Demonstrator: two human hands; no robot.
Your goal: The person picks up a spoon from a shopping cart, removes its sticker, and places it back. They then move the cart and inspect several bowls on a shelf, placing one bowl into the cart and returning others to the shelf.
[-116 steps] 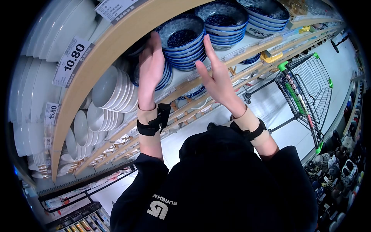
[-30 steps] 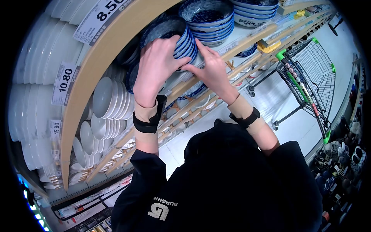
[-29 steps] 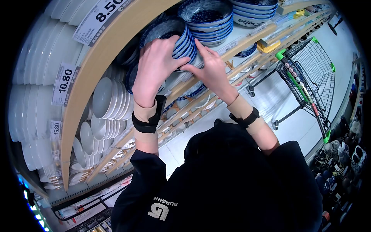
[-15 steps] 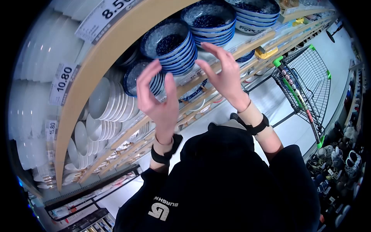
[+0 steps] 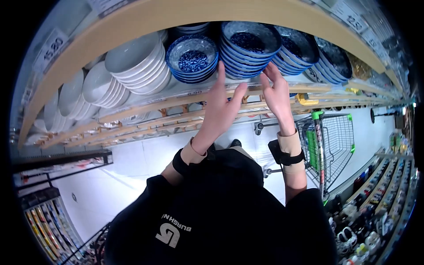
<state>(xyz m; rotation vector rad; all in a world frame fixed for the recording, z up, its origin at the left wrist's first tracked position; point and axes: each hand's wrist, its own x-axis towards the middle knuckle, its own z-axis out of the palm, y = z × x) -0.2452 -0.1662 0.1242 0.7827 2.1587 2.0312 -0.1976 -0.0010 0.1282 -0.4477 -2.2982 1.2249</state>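
A tall stack of blue-and-white patterned bowls (image 5: 248, 66) stands at the shelf's front, between my two hands. My left hand (image 5: 221, 104) is open at the stack's left side, index finger pointing up along the rims and thumb held apart in front. On the other side, my right hand (image 5: 277, 92) is also open, its fingertips right at the lower right of the same stack. Left of my left hand sits a shorter stack of smaller blue bowls (image 5: 192, 59). Another blue bowl stack (image 5: 297, 48) stands just beyond my right fingertips.
White bowls (image 5: 137, 62) in stacks fill the shelf's left part. A wooden shelf edge (image 5: 198, 13) with price tags runs above the bowls. Behind on the right stands a shopping cart (image 5: 329, 137) with green corners. Shelves of small goods (image 5: 371, 198) line the lower right.
My view has turned, so the shelf now lies straight across in front of me. Both hands have moved from in front of the bowls to either side of one blue stack.
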